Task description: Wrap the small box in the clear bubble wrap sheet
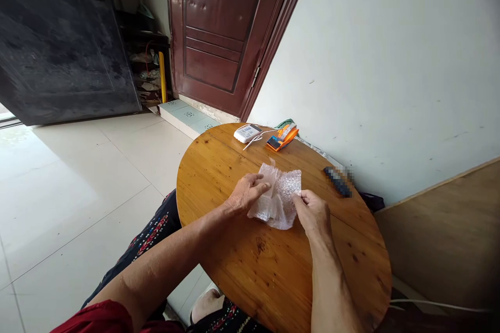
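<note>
On the round wooden table (pixel 250 265) lies a crinkled sheet of clear bubble wrap (pixel 288 187), partly folded over itself, with a strip of tape-like film near its top. My left hand (pixel 248 191) rests at the left side of the wrap, thumb and fingers stretched apart. Pinched between the thumb and fingers of my right hand (pixel 314 210) is the wrap's right edge. Whether anything lies inside the folds, I cannot tell.
Toward the table's far edge are a white device with a cable (pixel 247 133) and an orange packet (pixel 283 138). A dark, partly pixelated object (pixel 338 181) lies at the right. Beyond stand a white wall (pixel 383 73), a red-brown door (pixel 219 26) and a tiled step (pixel 187 114).
</note>
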`<state>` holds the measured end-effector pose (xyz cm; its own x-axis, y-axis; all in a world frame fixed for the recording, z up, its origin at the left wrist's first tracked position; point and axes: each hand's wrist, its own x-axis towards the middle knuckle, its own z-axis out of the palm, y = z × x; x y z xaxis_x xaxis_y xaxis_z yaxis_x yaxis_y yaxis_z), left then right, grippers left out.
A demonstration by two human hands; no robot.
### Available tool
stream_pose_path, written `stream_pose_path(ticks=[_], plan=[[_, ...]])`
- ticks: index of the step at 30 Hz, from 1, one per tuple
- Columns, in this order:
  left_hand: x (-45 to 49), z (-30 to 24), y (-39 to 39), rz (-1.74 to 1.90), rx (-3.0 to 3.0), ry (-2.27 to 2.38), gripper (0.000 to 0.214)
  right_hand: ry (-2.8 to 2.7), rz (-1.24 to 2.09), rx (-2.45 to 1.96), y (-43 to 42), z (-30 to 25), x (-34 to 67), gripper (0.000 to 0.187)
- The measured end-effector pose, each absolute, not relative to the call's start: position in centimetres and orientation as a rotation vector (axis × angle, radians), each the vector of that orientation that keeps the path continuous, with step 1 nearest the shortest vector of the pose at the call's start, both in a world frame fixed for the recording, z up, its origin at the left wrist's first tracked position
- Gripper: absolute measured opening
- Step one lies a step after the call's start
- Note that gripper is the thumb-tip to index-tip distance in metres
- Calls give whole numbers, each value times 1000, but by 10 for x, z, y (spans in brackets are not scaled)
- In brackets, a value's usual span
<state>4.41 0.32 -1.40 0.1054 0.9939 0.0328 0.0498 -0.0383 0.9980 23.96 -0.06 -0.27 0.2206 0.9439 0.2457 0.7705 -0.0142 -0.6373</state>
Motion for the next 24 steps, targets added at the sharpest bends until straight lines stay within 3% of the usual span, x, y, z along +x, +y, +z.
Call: stream_pose_path(ticks=[5, 11, 15, 24], plan=[[39, -9, -8, 1129, 1830, 1440, 53, -1470, 425, -1791, 5, -13, 250, 34], [38, -15, 0, 966, 1673, 1515, 21, -1580, 302, -1911, 4, -9, 253, 29], [30, -19, 13, 1038, 1481, 1607, 24, -1640, 227, -2133, 2, -1, 255, 23], [24, -12, 8, 1232, 1639, 1782, 42, -1715, 141, -2389, -6, 8, 248, 20]])
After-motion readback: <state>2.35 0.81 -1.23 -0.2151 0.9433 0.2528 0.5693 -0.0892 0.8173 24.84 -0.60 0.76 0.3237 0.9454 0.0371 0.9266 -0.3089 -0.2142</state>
